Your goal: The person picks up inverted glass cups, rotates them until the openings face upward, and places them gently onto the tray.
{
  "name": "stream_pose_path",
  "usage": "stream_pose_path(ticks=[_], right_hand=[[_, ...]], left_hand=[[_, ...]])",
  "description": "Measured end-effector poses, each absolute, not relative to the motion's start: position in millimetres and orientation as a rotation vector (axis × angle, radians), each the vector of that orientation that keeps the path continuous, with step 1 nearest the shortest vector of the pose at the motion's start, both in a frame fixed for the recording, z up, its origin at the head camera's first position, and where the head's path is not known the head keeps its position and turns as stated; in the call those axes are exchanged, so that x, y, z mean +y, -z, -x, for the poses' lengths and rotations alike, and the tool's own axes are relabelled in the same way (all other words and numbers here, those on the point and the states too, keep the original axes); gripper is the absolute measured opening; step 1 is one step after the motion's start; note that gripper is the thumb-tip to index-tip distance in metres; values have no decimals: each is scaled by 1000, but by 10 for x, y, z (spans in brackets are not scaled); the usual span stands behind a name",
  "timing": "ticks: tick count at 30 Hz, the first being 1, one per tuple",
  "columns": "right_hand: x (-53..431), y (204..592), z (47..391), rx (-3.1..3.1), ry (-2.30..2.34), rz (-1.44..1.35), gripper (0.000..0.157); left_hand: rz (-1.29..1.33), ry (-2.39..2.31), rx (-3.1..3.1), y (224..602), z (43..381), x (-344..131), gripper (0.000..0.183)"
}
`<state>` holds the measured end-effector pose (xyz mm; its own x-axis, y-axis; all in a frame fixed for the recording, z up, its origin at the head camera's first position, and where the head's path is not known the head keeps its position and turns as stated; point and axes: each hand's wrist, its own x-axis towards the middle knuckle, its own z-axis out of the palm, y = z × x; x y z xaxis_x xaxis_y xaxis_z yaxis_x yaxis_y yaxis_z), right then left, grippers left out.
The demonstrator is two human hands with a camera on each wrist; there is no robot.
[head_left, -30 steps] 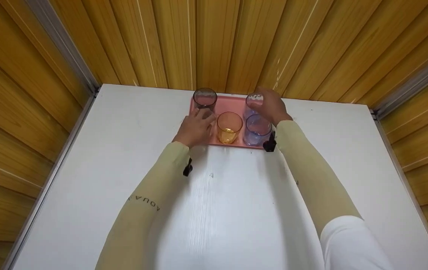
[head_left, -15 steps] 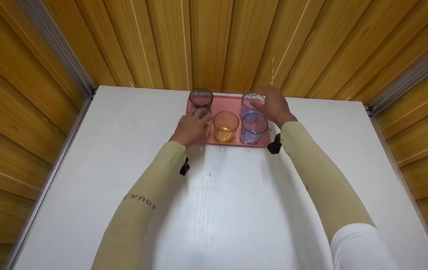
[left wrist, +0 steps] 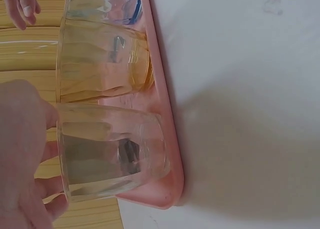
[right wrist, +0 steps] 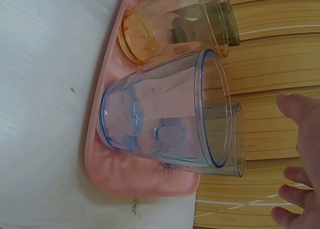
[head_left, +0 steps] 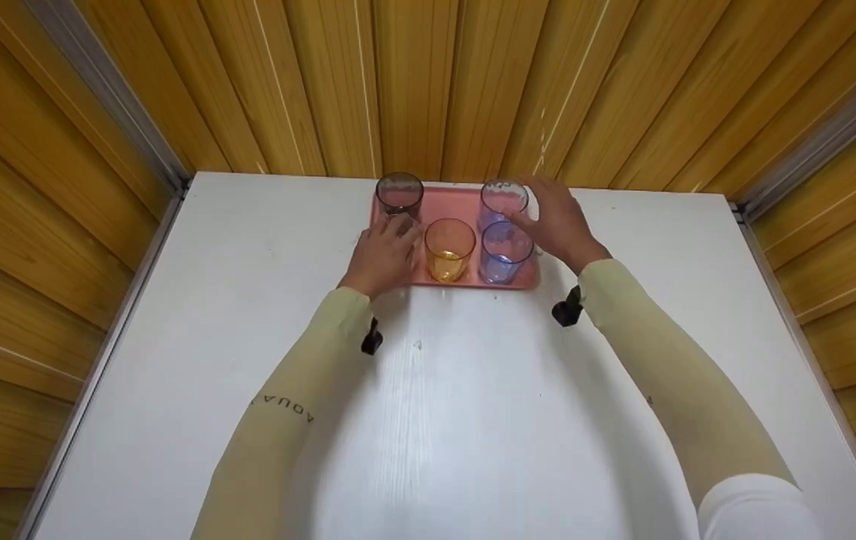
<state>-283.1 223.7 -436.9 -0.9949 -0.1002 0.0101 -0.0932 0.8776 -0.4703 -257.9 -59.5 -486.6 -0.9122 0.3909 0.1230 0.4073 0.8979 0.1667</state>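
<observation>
A pink tray (head_left: 458, 199) carries several tumblers. My left hand (head_left: 381, 253) holds the clear tumbler (left wrist: 112, 151) at the front left by its rim, the fingers curling around the rim's edge in the left wrist view. Behind it stands a dark grey tumbler (head_left: 400, 192), partly covered by that hand. An amber tumbler (head_left: 449, 253) is at the front middle. To its right is a blue tumbler (right wrist: 157, 106), with a paler bluish tumbler (head_left: 504, 196) behind. My right hand (head_left: 561, 223) is beside these two, fingers spread and apart from the rims in the right wrist view.
The tray lies at the far edge of a white table (head_left: 465, 405), close to a wood-patterned wall (head_left: 412, 82). Similar panels with grey metal rails (head_left: 109, 97) rise on both sides. Small dark marks (right wrist: 135, 206) dot the tabletop.
My right hand has eased away from the right-hand tumblers, slightly toward the right and nearer to me. The left hand stays at the clear tumbler, and the head view has shifted a little.
</observation>
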Motion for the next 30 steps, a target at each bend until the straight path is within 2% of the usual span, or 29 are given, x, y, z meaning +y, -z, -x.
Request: stream_pose_path(ticks=[7, 21, 30], right_hand=[[2209, 4312, 2736, 3041, 732, 214, 68], [1987, 4221, 2597, 3095, 709, 370, 69], [1887, 4200, 2433, 3146, 561, 494, 74]], left_hand=[[576, 315, -3000, 4846, 2604, -600, 37], [543, 225, -2988, 4802, 2598, -713, 40], [549, 290, -2951, 4712, 2493, -800, 49]])
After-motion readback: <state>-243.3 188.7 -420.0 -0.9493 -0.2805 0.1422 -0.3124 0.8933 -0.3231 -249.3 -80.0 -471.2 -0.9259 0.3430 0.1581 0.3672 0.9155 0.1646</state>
